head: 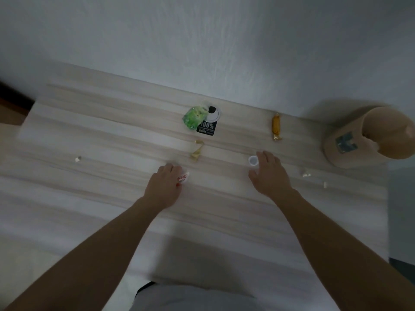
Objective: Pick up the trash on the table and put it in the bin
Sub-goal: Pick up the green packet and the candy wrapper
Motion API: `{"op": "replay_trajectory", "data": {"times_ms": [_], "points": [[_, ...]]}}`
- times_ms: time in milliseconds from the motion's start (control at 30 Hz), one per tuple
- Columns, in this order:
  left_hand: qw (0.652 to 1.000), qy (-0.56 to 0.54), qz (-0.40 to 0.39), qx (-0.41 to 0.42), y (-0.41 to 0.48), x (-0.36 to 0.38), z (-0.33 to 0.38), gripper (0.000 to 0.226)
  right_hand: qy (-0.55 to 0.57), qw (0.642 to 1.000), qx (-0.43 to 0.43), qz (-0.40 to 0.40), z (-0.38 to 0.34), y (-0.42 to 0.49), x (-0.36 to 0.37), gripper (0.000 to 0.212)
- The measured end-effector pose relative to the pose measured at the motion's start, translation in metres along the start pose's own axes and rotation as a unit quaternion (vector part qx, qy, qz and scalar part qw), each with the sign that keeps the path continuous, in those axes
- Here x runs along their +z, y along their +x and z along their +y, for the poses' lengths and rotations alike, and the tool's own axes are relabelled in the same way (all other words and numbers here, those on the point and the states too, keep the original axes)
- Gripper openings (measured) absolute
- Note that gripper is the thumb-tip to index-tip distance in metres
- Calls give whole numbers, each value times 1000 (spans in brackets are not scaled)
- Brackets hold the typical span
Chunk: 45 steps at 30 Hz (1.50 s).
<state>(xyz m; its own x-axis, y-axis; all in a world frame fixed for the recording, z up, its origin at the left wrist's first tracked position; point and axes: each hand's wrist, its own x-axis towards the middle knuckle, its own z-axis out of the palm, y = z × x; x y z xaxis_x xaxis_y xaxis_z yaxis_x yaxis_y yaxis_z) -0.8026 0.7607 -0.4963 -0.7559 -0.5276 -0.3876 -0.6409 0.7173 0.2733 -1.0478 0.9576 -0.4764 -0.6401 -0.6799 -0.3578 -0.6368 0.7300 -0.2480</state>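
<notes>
Trash lies scattered on a pale wooden table. My left hand lies over a white wrapper with red print, fingers curled on it. My right hand reaches a small white cup, fingers spread around its side, thumb below it. A green and black snack packet lies at the back middle. A yellow candy wrapper lies at the back right. A crumpled gold wrapper sits between the hands.
A tan cylindrical bin lies tilted at the table's right end, its opening facing right. Small scraps lie at the left and at the right. A grey wall runs behind the table. A round cable grommet sits by the packet.
</notes>
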Motion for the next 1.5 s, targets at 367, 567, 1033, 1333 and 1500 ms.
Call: {"op": "replay_trajectory", "data": {"times_ms": [367, 567, 1033, 1333, 1500], "points": [[998, -65, 2, 21, 16, 4, -14, 8, 17, 999, -23, 19, -4, 34, 14, 26], [988, -145, 54, 15, 20, -2, -16, 13, 34, 999, 6, 9, -2, 35, 12, 26], [977, -203, 64, -13, 45, -33, 5, 26, 68, 996, 65, -10, 5, 25, -11, 25], [983, -176, 34, -27, 76, -31, 25, 41, 78, 994, 71, 21, 15, 40, -23, 25], [991, -127, 32, -7, 91, -24, 36, 42, 67, 994, 79, 45, 29, 58, -31, 46]]}}
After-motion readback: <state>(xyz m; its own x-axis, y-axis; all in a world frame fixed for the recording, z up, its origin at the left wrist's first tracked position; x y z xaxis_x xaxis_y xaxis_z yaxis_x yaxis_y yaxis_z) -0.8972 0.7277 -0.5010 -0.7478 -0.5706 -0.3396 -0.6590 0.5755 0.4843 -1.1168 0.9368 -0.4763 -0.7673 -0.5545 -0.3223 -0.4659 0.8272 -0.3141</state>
